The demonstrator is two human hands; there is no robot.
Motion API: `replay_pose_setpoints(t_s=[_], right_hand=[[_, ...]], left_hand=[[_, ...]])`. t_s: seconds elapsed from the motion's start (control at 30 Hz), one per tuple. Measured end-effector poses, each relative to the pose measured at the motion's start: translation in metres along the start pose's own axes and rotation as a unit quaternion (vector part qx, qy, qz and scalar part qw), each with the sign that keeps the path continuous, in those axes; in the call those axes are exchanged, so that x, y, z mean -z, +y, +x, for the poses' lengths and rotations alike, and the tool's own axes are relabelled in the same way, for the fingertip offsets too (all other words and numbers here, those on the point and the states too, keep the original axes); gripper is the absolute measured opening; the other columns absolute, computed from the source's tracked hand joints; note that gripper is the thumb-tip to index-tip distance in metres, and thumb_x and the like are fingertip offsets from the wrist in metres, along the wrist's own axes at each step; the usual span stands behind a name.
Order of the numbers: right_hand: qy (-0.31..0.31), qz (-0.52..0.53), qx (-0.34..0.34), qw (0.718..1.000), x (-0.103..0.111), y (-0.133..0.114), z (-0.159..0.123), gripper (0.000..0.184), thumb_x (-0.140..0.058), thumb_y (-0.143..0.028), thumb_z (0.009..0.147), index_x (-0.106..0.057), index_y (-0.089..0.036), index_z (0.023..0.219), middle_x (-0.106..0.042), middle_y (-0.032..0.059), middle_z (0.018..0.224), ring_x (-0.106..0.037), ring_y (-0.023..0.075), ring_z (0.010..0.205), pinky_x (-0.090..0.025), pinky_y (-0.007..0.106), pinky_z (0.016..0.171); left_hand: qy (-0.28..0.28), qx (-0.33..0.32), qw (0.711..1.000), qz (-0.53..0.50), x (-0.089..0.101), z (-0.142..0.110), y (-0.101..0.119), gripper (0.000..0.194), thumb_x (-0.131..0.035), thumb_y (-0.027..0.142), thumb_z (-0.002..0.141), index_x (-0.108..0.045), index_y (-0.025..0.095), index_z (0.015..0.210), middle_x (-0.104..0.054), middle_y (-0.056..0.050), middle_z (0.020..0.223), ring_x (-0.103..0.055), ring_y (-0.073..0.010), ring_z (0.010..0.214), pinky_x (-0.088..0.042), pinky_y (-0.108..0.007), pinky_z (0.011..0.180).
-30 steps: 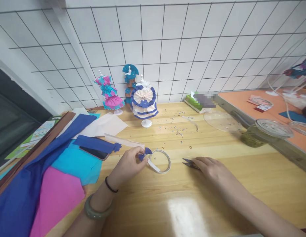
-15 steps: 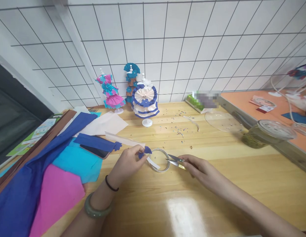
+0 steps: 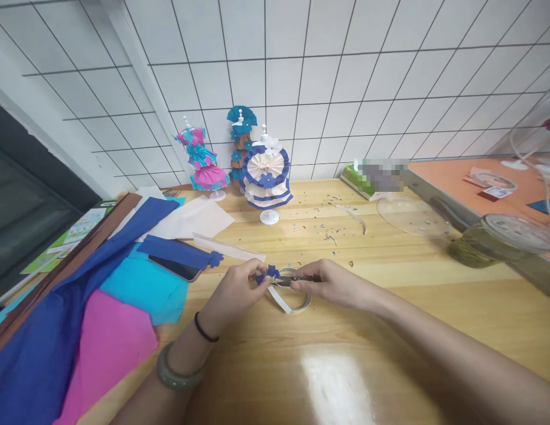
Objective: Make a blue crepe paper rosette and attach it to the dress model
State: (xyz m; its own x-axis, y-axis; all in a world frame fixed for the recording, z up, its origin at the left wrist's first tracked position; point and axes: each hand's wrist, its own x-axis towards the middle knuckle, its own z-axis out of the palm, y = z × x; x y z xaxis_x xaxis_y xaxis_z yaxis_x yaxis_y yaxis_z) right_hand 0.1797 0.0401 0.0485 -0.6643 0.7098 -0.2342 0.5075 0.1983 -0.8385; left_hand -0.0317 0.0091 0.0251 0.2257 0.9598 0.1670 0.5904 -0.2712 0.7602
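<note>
Blue paper piece [image 3: 273,271] pinched in left hand [image 3: 237,288], pretty much at the tips of leftward-pointing snips [image 3: 306,278] gripped in right hand [image 3: 339,284].

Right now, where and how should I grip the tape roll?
Probably pinch the tape roll by its near-right rim, from the near side: it lies flat with an open centre, the white strip crosses its left, and the right hand with the snips overlaps its far side.
</note>
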Motion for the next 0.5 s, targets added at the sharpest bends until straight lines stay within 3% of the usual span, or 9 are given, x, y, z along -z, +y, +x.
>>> replay_pose_setpoints(t_s=[0.3, 0.5], right_hand=[[-0.010, -0.018, 0.024, 0.999, 0.0067, -0.0033, 0.0071, 0.033, -0.048, -0.042, 0.077, -0.068, -0.016, 0.079, -0.052, -0.0016, 0.058, -0.037, 0.0107, 0.054, -0.031, 0.022, 0.050], [-0.022, -0.041, 0.040, 0.998, 0.0065, -0.0056, 0.0085, 0.033, -0.044, -0.038, 0.080, -0.060, -0.015, 0.062, -0.040, -0.0037, 0.056, -0.026, 0.0083, 0.052, -0.027, 0.022, 0.049]], left_hand=[[-0.032, 0.000, 0.999, -0.023, -0.0012, -0.0007, -0.0021, 0.008, -0.053, 0.018, 0.071, -0.055, 0.018, 0.079, -0.060, 0.002, 0.073, -0.053, -0.0111, 0.068, -0.041, -0.021, 0.064], [-0.043, 0.012, 0.998, -0.044, -0.0031, -0.0005, -0.0030, 0.011, -0.054, 0.021, 0.071, -0.056, 0.017, 0.081, -0.060, 0.001, 0.073, -0.052, -0.0111, 0.066, -0.041, -0.021, 0.062]])
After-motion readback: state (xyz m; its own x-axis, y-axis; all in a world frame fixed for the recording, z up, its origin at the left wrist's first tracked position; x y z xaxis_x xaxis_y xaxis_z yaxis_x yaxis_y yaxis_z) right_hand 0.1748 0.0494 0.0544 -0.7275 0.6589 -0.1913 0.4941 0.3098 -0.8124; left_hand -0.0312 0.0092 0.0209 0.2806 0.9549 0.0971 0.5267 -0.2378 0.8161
